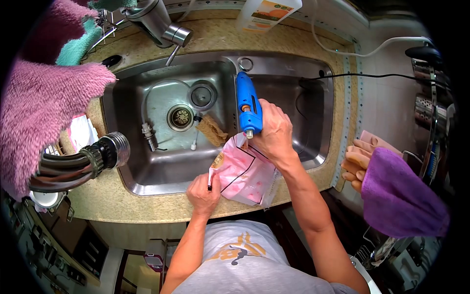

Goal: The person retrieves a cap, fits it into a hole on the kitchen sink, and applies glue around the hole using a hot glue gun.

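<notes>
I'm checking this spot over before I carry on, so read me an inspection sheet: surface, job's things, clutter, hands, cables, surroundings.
Surface: speckled counter around a two-basin steel sink.
Job's things: blue tool; pink bag, crossing the sink's front rim.
Clutter: sponge, grey disc and hose in the left basin.
Hands: right hand grips the blue tool; left hand is closed on the bag's edge.
Cables: black cable enters the right basin, link to the tool not visible; white cable at upper right.
Surroundings: tap and bottle behind; gloves and purple towel right; pink cloth left.
</notes>
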### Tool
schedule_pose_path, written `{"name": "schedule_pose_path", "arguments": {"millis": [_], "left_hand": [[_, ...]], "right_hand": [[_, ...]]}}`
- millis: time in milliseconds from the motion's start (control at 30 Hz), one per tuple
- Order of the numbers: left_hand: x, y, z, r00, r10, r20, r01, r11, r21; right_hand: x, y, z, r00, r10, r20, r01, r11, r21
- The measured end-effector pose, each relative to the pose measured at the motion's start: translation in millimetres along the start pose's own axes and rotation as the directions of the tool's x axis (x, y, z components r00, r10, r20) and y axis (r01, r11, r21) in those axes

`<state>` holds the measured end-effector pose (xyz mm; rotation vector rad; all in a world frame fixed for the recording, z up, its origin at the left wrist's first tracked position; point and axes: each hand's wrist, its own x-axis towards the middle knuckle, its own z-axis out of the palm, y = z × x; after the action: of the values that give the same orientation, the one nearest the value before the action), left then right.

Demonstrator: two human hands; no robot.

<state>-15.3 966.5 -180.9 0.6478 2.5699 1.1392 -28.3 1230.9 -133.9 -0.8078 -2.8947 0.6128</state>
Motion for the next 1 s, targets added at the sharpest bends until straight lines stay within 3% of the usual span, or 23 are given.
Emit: {"name": "schedule_pose_path", "arguments": {"millis": [1000], "left_hand": [[2, 0, 2, 1.000, 0.014, -0.016, -0.014, 1.000, 0.025]], "right_hand": [[2, 9, -13, 1.000, -0.006, 0.019, 0.005, 0.999, 0.038]]}}
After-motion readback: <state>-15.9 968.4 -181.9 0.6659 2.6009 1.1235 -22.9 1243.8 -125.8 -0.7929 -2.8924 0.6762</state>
